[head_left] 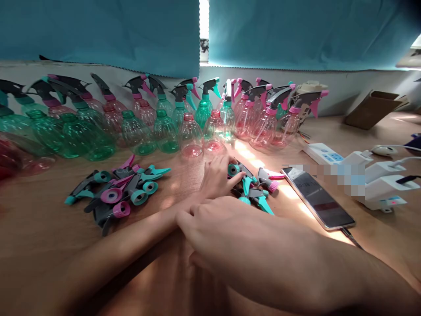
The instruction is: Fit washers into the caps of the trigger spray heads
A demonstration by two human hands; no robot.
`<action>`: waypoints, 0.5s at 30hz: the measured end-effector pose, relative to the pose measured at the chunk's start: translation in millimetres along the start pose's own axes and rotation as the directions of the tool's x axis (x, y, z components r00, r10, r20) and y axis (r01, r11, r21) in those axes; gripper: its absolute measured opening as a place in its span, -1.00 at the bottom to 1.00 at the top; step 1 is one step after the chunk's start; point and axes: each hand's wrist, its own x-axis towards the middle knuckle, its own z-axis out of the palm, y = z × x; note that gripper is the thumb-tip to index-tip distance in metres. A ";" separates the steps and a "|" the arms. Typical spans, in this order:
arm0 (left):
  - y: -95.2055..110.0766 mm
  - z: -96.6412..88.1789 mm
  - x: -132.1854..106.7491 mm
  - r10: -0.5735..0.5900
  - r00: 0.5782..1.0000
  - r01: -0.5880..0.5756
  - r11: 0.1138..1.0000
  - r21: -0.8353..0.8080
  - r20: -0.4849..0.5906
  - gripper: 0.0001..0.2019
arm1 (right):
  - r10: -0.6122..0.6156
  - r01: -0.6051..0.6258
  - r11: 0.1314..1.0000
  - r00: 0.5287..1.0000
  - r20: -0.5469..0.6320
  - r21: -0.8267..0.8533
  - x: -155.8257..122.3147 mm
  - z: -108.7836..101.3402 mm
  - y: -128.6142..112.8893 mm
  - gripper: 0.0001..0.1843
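My left hand [217, 177] reaches to the edge of the right heap of trigger spray heads [251, 193], thumb stretched out over them and fingers apart. It appears to touch the heap without gripping a head. My right hand [217, 224] crosses over my left wrist, close to the camera, with its fingers curled. Its fingertips are hidden, so whatever is in them, if anything, cannot be seen. The heads are grey with pink or teal collars and triggers. A larger heap of spray heads [121, 191] lies to the left.
Uncapped clear pink bottles [191, 138] and green bottles [166, 134] stand in front of bottles with spray heads [263, 118]. At right lie a phone [319, 199] on a cable, a power strip [324, 154] with chargers [384, 193], and a cardboard box [371, 109]. Blue curtains [98, 35] hang behind.
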 end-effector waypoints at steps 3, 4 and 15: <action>-6.5 -3.0 -4.6 0.100 0.995 -0.102 0.987 0.126 0.022 -0.75 | 0.000 0.014 0.994 0.992 0.127 -0.106 1.3 0.3 4.5 -0.94; -7.9 -4.7 -6.0 0.126 0.992 -0.129 0.979 0.156 0.027 -0.73 | -0.044 0.053 0.992 0.996 0.081 -0.110 0.4 1.5 7.3 -0.95; -12.5 -68.8 -59.8 0.242 0.970 -0.228 0.924 0.306 -0.009 -0.87 | 0.214 -0.228 0.971 0.963 -0.163 -0.070 -1.8 -38.4 76.1 -0.59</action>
